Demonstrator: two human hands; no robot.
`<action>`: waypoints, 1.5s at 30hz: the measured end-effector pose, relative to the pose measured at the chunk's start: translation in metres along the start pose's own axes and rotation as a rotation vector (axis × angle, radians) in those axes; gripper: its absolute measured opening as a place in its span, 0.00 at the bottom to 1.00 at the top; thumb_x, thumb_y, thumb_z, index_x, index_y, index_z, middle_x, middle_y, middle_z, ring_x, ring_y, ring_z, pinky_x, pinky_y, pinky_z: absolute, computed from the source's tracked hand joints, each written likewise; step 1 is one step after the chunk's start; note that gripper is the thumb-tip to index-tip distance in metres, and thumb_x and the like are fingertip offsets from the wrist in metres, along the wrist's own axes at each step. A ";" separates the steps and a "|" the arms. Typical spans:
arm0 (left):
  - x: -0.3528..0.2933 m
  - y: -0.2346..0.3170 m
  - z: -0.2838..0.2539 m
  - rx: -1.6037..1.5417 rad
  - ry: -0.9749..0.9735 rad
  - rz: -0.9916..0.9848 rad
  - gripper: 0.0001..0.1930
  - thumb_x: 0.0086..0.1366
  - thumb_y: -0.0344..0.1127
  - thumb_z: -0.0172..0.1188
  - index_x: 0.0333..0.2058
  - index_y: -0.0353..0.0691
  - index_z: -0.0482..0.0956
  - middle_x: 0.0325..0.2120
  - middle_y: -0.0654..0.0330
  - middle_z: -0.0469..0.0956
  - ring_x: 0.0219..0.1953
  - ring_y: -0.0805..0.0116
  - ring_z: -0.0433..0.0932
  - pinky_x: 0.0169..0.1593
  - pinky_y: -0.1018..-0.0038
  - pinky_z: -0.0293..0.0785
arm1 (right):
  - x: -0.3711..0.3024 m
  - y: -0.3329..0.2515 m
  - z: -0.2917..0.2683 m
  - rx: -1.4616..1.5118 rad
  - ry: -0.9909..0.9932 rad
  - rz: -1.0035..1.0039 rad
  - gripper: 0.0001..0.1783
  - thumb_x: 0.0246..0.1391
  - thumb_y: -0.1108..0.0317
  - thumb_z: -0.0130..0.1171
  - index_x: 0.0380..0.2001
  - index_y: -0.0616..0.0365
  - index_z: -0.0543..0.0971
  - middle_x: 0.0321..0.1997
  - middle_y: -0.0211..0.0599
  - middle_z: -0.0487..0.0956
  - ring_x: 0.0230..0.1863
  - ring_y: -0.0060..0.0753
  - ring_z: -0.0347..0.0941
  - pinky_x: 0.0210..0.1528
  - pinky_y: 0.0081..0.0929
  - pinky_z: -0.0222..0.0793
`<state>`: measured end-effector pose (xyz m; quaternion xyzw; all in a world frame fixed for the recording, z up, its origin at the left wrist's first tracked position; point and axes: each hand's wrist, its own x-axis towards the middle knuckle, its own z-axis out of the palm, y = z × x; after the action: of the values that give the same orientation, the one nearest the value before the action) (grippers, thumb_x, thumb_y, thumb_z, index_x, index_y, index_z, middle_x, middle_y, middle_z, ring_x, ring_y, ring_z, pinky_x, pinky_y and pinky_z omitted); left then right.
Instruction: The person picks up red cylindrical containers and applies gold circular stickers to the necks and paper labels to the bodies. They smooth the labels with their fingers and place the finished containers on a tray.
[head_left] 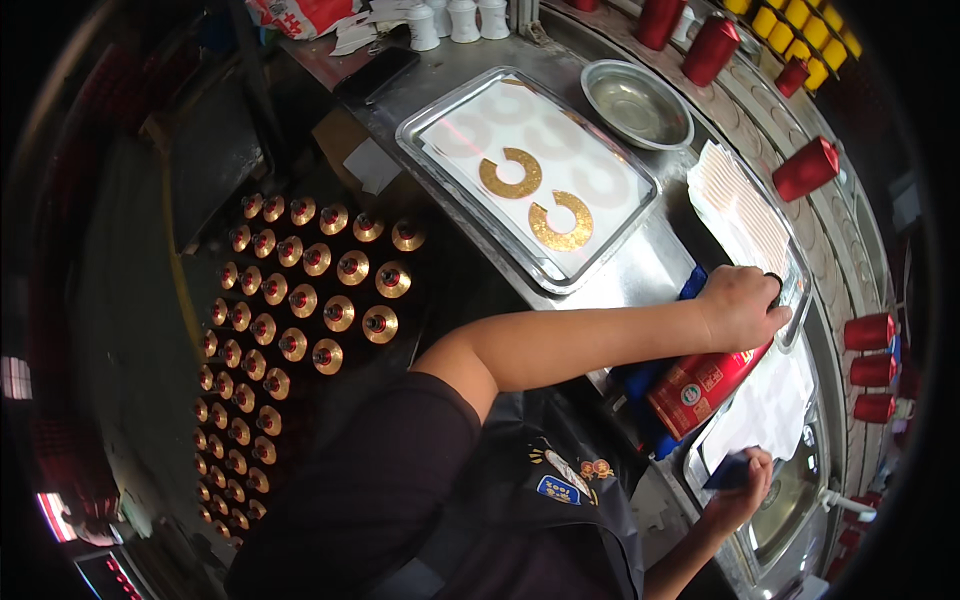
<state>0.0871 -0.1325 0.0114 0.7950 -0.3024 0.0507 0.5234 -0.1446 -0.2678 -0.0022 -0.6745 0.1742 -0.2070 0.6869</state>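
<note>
My left hand (pixel 738 308) is closed round the upper end of a red bottle (pixel 700 392), which lies tilted over a blue support (pixel 692 284) at the bench edge. A dark ring or cap edge shows by the fingers. Lower down, my right hand (pixel 746 492) is closed on a dark blue flat piece (pixel 727 470), too partly covered to name. Beneath it and beside the bottle lies a white sheet (pixel 768 415) on a metal tray. On another tray (pixel 418 148) to the left, two gold C-shaped labels (pixel 512 174) rest on a white backing sheet.
A metal bowl (pixel 637 104) with liquid stands behind the label tray. A sheet with printed rows (pixel 738 205) lies near the conveyor (pixel 800 130), which carries red bottles (pixel 806 170). Many gold-shouldered bottles (pixel 340 312) stand at lower left. White cups (pixel 462 20) are at the back.
</note>
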 end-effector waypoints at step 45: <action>-0.555 -0.153 -0.148 0.963 0.696 -0.803 0.11 0.59 0.37 0.67 0.34 0.36 0.78 0.36 0.48 0.78 0.42 0.42 0.77 0.46 0.53 0.75 | 0.005 -0.014 0.119 -0.728 -0.982 -0.533 0.49 0.44 0.70 0.72 0.72 0.55 0.65 0.52 0.47 0.80 0.48 0.41 0.77 0.41 0.30 0.73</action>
<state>-0.2470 0.2737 -0.2656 0.9253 0.2541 0.2327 0.1587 -0.0794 -0.1683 0.0156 -0.8993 -0.2728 0.0336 0.3402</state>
